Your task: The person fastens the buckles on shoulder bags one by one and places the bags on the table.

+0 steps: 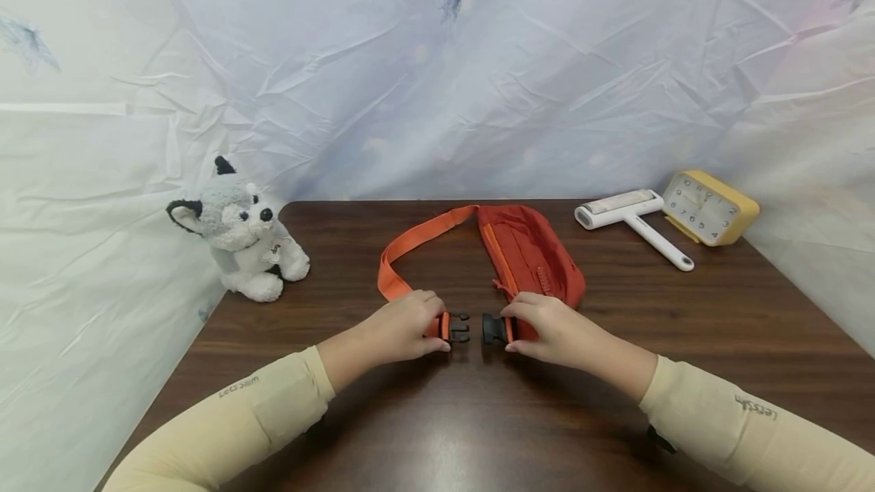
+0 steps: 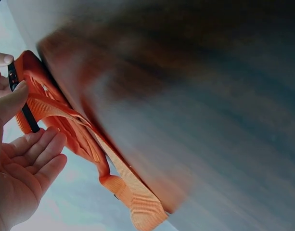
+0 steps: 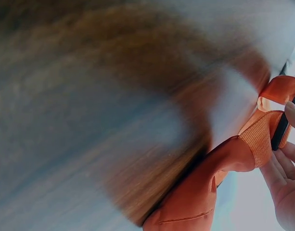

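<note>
A red-orange waist bag [image 1: 533, 253] lies on the table, its orange strap [image 1: 393, 257] looping out to the left. My left hand [image 1: 410, 325] pinches the pronged half of the black buckle [image 1: 459, 327] between thumb and fingers. Opposite it, my right hand [image 1: 547, 327] pinches the socket half of the buckle [image 1: 494, 329] at the bag's end. The two halves face each other with a small gap between them. In the left wrist view the strap [image 2: 118, 154] trails from the left hand. The right wrist view shows webbing [image 3: 260, 137] running up to the black socket.
A grey and white plush dog [image 1: 246, 238] sits at the table's left edge. At the back right lie a white lint roller [image 1: 636, 222] and a yellow alarm clock [image 1: 711, 207]. A pale printed cloth [image 1: 437, 97] hangs behind the brown table [image 1: 437, 416].
</note>
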`<state>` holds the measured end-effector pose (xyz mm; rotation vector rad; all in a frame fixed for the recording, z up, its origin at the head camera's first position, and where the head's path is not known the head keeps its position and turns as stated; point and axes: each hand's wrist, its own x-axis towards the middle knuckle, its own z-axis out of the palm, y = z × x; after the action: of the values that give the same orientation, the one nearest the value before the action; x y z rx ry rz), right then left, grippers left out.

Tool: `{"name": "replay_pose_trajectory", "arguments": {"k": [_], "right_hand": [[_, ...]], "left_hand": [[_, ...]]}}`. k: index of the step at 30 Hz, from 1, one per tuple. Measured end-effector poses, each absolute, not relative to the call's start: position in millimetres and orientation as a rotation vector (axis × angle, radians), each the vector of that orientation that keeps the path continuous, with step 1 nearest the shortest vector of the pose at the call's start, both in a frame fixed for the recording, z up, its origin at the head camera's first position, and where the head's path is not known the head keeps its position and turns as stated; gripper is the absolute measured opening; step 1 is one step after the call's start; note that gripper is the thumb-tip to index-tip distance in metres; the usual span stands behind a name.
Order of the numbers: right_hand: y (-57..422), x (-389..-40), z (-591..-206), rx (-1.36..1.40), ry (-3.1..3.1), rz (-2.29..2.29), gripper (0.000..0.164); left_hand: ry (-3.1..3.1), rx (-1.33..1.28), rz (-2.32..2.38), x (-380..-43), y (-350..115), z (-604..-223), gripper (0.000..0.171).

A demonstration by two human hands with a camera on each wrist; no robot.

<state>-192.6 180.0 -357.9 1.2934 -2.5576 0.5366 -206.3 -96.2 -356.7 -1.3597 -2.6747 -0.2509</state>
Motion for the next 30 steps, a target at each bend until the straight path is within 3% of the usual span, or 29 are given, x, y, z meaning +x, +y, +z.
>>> {"name": "replay_pose_trajectory", "arguments": {"k": [30], "right_hand": [[177.2, -192.5, -358.5, 1.308, -2.523, 0.569, 0.037]], "left_hand": [[-2.620, -1.386, -0.266, -203.1, -89.2, -354.0, 0.043]]}}
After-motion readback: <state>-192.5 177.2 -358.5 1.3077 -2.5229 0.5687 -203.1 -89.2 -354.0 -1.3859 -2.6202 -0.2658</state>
